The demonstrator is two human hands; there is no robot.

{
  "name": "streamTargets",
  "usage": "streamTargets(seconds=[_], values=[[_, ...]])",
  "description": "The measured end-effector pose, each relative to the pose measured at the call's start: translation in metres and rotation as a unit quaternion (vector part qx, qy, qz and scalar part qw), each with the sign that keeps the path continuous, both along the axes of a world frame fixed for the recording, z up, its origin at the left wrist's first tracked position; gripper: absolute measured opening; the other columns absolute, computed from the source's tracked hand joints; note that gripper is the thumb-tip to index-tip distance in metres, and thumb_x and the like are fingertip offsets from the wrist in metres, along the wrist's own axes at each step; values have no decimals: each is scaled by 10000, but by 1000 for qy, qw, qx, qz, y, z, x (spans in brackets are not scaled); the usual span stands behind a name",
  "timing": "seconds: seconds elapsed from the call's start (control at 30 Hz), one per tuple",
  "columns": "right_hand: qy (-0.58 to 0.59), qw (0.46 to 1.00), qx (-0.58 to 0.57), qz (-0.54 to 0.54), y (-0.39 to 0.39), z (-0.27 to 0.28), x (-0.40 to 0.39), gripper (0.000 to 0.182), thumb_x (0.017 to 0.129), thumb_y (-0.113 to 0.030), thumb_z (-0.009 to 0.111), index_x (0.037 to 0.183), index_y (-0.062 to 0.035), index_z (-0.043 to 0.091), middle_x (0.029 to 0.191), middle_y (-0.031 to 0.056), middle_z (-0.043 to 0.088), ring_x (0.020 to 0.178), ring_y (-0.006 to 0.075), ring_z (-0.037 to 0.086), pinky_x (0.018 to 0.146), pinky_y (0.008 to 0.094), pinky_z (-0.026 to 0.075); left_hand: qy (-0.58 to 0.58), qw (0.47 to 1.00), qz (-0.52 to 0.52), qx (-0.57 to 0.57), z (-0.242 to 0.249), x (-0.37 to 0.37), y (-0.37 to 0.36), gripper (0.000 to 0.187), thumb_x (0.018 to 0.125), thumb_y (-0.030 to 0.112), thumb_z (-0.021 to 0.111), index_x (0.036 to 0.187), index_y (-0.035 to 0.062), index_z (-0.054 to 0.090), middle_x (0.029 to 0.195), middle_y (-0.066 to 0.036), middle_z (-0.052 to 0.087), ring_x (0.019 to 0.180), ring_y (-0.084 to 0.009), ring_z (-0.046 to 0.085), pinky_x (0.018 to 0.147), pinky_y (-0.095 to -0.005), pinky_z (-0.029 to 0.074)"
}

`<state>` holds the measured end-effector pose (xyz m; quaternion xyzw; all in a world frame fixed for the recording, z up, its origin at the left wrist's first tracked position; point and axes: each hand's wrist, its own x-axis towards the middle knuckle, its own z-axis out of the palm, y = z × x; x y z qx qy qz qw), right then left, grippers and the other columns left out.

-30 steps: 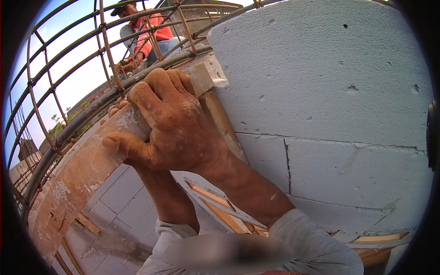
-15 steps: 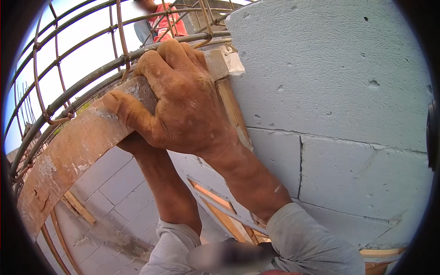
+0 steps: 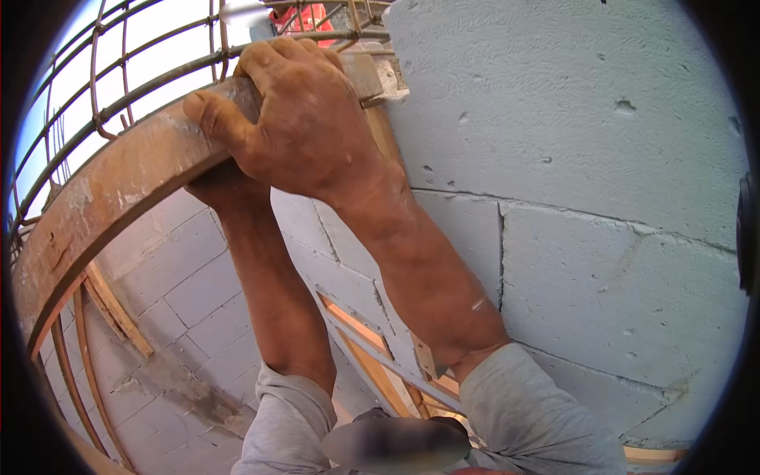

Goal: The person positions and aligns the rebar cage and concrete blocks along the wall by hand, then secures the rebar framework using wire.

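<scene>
The right hand [image 3: 305, 119] is clenched over the top edge of a long, rust-brown, mortar-stained wooden board [image 3: 111, 190], which runs along the top of the grey concrete-block wall [image 3: 586, 158] beside a cage of rusty steel rebar [image 3: 95, 87]. The left hand [image 3: 222, 186] sits beneath the board, mostly hidden by the right hand and the plank — whether its fingers grip cannot be told. A person in a red shirt [image 3: 305, 14] beyond the rebar is cut off at the frame's top.

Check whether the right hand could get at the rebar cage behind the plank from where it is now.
Probably yes: the right hand grips the top of the wooden plank, and the rebar cage runs just behind, with nothing between them.
</scene>
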<state>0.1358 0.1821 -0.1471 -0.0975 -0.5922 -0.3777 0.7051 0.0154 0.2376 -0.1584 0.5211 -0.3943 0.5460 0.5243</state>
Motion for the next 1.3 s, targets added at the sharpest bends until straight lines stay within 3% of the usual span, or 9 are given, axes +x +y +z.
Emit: streamTargets(seconds=[0.07,0.1,0.17,0.43,0.77,0.8,1.03,1.13,1.3], values=[[27,999,37,16,5,-4,-5,545,881,-500,643,894,45,652,852,194,627,864,333,642,815,459,500,0,1000,6,-5,-14,-3,0,388,1043,347,377,1052,63,642,1134,-151,627,1143,-294,567,1075,-461,410],[29,997,-34,64,-2,-14,-10,424,802,-361,700,861,56,659,890,224,623,913,360,610,931,456,447,4,1000,10,-6,-15,-3,0,388,1043,346,378,1052,63,643,1135,-151,627,1143,-294,567,1075,-461,411],[56,997,10,56,2,-12,-12,475,869,-445,653,896,28,636,866,192,611,884,362,619,837,477,477,12,1000,14,-1,-13,-1,-2,386,1043,344,378,1052,63,643,1137,-151,628,1143,-295,567,1075,-461,411],[-17,996,-90,14,-17,-11,3,379,846,-367,689,973,-14,638,891,129,592,861,303,557,847,411,418,5,1000,-7,-25,-15,7,6,382,1042,337,379,1051,65,647,1144,-152,629,1141,-297,569,1075,-461,412],[-10,956,-294,25,-45,-9,2,575,960,-530,523,1140,3,643,1106,174,594,1090,313,556,953,439,442,2,972,221,-77,-13,35,-3,350,1028,315,420,1021,52,651,1075,-150,646,1098,-243,577,1013,-422,453],[-57,958,-280,20,-42,-12,5,482,1004,-415,489,1218,-7,633,1186,162,615,1153,285,554,1012,406,412,5,970,228,-81,-14,38,-5,350,1027,315,423,1018,51,651,1066,-150,648,1088,-241,580,1008,-420,456],[-88,957,-273,-35,-44,-5,15,451,995,-372,501,1197,14,618,1127,186,599,1095,383,527,983,479,398,24,938,310,-151,-11,38,-14,348,1019,313,438,994,42,654,1005,-145,658,1022,-229,603,969,-407,477],[-139,941,-307,-19,-43,0,27,401,1008,-311,493,1211,8,626,1198,163,611,1077,348,528,1000,467,384,17,924,335,-185,2,31,-17,347,1016,312,444,984,38,655,979,-143,662,993,-224,612,953,-401,485],[-125,946,-298,25,-30,-6,34,319,995,-220,510,1061,67,633,1071,210,629,1029,387,541,955,514,405,33,881,387,-271,5,32,-23,347,1010,310,455,968,32,657,935,-139,669,946,-216,628,926,-392,500]])
